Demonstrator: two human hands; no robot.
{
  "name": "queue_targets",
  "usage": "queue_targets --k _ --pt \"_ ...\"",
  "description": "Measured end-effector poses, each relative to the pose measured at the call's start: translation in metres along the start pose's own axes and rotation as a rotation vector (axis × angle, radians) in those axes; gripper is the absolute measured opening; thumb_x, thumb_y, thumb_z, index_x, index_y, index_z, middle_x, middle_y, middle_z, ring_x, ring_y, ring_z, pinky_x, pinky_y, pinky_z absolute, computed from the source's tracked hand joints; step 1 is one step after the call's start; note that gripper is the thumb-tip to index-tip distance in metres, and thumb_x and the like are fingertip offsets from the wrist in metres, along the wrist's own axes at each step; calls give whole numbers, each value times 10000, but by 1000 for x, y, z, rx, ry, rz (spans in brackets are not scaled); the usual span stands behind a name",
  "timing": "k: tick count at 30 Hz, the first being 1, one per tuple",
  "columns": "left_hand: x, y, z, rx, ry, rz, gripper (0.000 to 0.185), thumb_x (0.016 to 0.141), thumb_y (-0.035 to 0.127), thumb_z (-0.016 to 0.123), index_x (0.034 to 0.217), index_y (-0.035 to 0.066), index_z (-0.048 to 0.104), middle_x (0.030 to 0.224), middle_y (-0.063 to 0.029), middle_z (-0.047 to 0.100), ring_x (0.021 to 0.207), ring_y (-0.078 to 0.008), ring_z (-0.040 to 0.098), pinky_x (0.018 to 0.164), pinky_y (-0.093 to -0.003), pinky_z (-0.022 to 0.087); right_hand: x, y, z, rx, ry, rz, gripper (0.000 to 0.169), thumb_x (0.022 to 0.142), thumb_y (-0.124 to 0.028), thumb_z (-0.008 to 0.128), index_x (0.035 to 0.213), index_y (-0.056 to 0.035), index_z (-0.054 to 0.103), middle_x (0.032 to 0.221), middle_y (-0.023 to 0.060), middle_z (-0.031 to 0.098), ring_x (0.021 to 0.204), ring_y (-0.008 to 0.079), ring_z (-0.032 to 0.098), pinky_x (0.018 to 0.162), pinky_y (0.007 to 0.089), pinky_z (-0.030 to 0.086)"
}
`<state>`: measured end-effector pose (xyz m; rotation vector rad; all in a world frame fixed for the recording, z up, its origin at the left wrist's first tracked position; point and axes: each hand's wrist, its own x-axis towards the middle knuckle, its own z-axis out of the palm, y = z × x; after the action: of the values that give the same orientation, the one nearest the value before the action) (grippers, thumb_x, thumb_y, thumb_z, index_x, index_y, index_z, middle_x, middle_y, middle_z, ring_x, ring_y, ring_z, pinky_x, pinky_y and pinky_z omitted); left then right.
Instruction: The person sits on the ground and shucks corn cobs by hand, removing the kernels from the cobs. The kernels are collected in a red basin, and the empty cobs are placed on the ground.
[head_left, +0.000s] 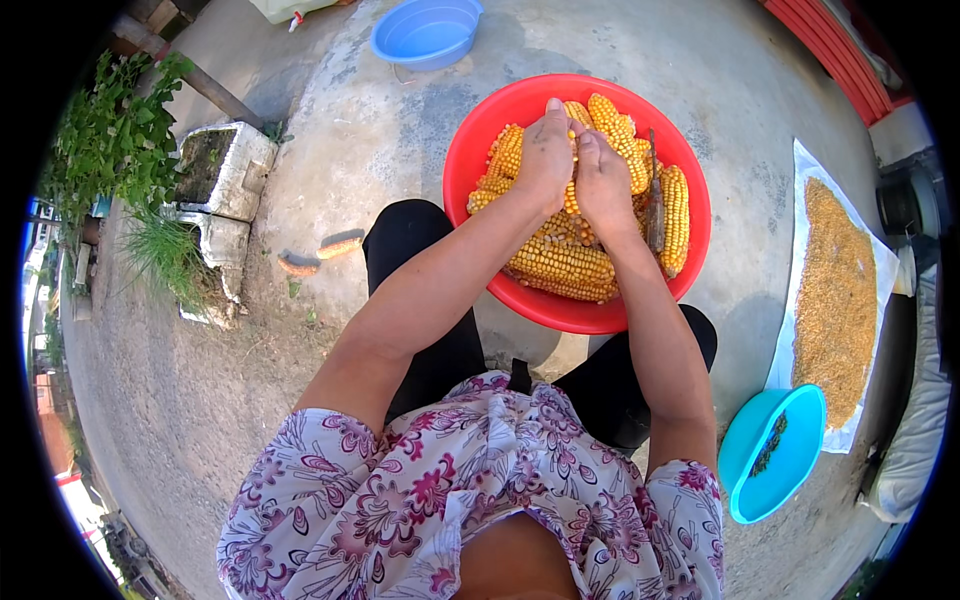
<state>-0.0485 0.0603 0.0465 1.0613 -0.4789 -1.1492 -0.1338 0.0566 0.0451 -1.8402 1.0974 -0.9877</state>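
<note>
A red plastic basin (469, 161) full of yellow corn cobs (564, 262) stands in front of my knees. Over its middle, my left hand (546, 154) and my right hand (602, 176) are close together, both gripping one corn cob (572, 146) that they largely cover. Loose kernels (559, 229) lie on the cobs below my hands. Just right of my right hand, a tool with a worn wooden handle (655, 217) and a thin metal shaft rests upright in the picture on the cobs, beside a whole cob (675, 221).
Two stripped cobs (339, 248) lie on the concrete at left, near white planters (244, 169). A blue basin (427, 34) stands beyond. At right, corn kernels (836, 300) cover a white sheet (784, 345), with a turquoise basin (787, 480) at its near end.
</note>
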Motion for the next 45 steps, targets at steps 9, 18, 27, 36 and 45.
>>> queue_targets --k 9,18,27,36,45 --pt "-7 0 5 101 -86 68 471 986 386 328 842 -2 551 856 -162 633 785 -205 600 774 -328 489 3 9 5 360 109 138 390 964 -282 377 1079 8 610 902 207 632 910 268 600 866 344 428" --pt "-5 -11 4 10 -138 103 442 994 346 322 846 0 554 846 -142 633 774 -195 600 753 -317 490 4 16 6 272 138 -29 443 971 -330 391 981 50 619 839 180 633 850 253 591 809 344 437" --pt "2 7 -5 -60 -134 -112 479 994 404 249 842 30 507 894 -180 642 773 -217 592 759 -358 502 0 10 -2 387 -207 138 413 981 -309 406 1134 47 550 1014 77 611 966 124 529 884 267 394" --pt "6 3 -7 -44 -104 -89 342 973 304 399 830 13 511 892 -200 636 775 -226 606 726 -349 522 3 10 -4 -64 -131 58 375 980 -253 403 1084 70 564 996 101 626 911 145 562 835 279 429" --pt "15 27 -13 -137 -33 -120 278 960 247 423 892 -11 499 820 -185 616 759 -263 613 682 -384 536 5 11 -8 504 -82 121 390 924 -329 522 1008 42 608 832 114 637 786 144 576 743 306 463"
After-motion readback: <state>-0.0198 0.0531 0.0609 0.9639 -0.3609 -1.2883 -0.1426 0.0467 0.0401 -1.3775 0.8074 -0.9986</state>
